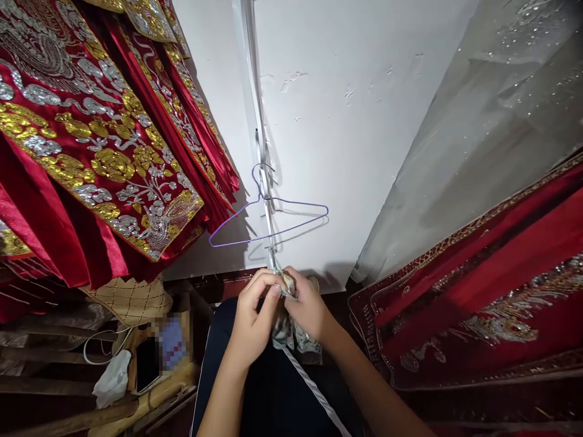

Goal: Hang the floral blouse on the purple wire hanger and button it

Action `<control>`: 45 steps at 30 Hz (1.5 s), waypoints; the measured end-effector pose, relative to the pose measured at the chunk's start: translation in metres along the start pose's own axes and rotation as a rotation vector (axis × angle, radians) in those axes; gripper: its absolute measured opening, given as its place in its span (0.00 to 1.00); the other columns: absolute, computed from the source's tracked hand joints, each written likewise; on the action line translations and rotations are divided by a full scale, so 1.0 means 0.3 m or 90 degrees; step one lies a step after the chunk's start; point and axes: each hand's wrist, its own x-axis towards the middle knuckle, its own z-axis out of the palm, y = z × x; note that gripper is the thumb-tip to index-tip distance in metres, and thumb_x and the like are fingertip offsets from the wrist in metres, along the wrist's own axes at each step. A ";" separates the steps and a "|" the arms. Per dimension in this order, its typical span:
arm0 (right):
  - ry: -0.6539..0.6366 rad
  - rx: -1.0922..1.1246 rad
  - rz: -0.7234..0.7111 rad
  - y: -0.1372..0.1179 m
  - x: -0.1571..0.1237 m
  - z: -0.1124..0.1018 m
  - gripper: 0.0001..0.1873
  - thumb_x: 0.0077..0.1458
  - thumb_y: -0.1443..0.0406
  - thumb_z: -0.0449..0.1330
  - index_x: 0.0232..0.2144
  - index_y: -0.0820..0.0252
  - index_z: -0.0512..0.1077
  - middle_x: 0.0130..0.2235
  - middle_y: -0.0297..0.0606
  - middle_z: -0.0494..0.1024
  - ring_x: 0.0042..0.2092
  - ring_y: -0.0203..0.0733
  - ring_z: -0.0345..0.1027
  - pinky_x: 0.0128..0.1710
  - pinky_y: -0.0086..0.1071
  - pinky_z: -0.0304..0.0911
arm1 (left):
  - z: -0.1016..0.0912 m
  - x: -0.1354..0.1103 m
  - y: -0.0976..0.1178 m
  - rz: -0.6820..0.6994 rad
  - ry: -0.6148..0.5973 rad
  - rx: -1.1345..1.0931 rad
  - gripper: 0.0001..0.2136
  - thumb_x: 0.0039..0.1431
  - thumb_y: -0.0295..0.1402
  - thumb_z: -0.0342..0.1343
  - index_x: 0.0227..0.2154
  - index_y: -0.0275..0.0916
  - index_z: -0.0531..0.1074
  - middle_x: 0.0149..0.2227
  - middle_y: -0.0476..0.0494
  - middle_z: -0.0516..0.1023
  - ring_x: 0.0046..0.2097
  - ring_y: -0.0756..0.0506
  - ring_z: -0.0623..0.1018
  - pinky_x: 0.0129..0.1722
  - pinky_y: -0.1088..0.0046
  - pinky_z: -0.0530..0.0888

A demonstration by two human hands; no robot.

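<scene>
Left hand [255, 309] and right hand [310, 306] pinch pale cloth [289, 284], grips narrow. Purple hanger [291, 229] (thin one) hangs just past them.

"Where is it brightest?"
"On the flat white wall [328, 139], where the thin purple wire hanger [291, 229] casts a shadow; red satin cloth with gold sequins [113, 165] glints."
"Elsewhere?"
"Dim lower corners, one bluish pixelated patch [173, 344] at lower left."
</scene>
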 end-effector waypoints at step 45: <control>0.137 -0.097 0.077 0.255 0.400 -0.170 0.17 0.51 0.53 0.58 0.26 0.62 0.73 0.27 0.40 0.74 0.32 0.44 0.66 0.32 0.32 0.59 | -0.448 0.014 -0.139 -0.374 -0.142 0.846 0.20 0.66 0.39 0.41 0.35 0.38 0.79 0.39 0.30 0.82 0.48 0.29 0.79 0.49 0.50 0.69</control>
